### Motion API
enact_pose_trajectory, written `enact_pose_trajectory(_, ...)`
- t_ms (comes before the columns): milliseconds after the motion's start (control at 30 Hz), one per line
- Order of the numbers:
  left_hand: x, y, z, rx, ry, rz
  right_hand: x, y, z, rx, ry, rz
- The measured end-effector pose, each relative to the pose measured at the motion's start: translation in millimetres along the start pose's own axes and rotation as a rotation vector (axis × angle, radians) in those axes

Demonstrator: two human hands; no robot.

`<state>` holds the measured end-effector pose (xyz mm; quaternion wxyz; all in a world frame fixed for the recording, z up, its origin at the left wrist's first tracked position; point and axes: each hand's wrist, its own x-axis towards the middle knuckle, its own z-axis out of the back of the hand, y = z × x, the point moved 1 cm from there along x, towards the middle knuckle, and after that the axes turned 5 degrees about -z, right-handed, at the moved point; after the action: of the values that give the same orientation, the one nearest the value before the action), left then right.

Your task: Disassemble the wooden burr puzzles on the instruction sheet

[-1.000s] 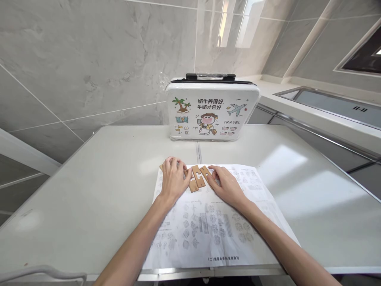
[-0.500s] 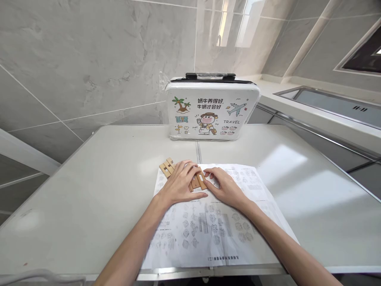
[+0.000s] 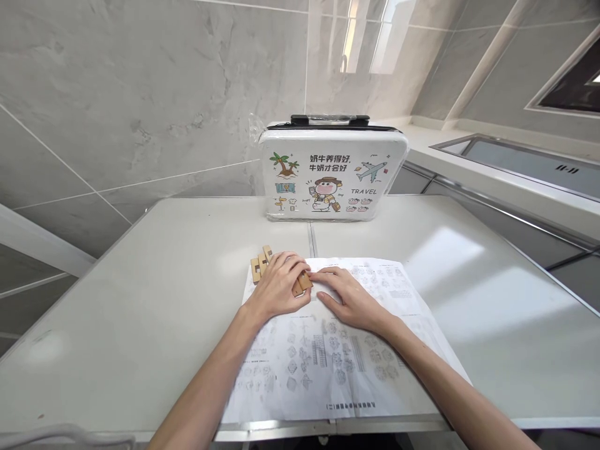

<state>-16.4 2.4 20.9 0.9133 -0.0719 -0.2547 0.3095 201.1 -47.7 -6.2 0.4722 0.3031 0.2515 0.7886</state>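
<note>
My left hand [image 3: 281, 284] is closed over a row of notched wooden puzzle pieces [image 3: 304, 282], with its thumb drawn in at their near edge. The palm and fingers hide the middle of the row. More of the wooden pieces [image 3: 260, 265] stick out beyond the hand at the left. My right hand [image 3: 349, 297] rests on the paper with its fingers stretched and thumb apart. Its index fingertip reaches the right end of the pieces. Under both hands lies a creased sheet of printed diagrams [image 3: 337, 387].
A white cartoon-printed case [image 3: 335, 175] with a black handle, wrapped in clear plastic, stands at the back of the white table [image 3: 140, 325]. Grey tiled wall rises behind it. A counter with a sink [image 3: 520, 165] runs along the right.
The wooden pieces at the right end have shifted left and turned, bunching closer under my left hand. My left thumb has pulled in; my right fingers have straightened toward the pieces.
</note>
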Motion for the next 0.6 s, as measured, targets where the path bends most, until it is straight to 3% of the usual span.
enact_pose_trajectory(267,2,-9,1.1,-0.040,-0.106,0.020,1,-3,-1,-0.006,-0.009,0.003)
enact_pose_trajectory(400,4,2,4.1,-0.034,-0.338,0.192,3,-8,2,-0.004,-0.109,-0.058)
enact_pose_trajectory(600,-6,47,21.3,-0.061,-0.690,0.522,6,-12,3,0.000,-0.189,-0.117)
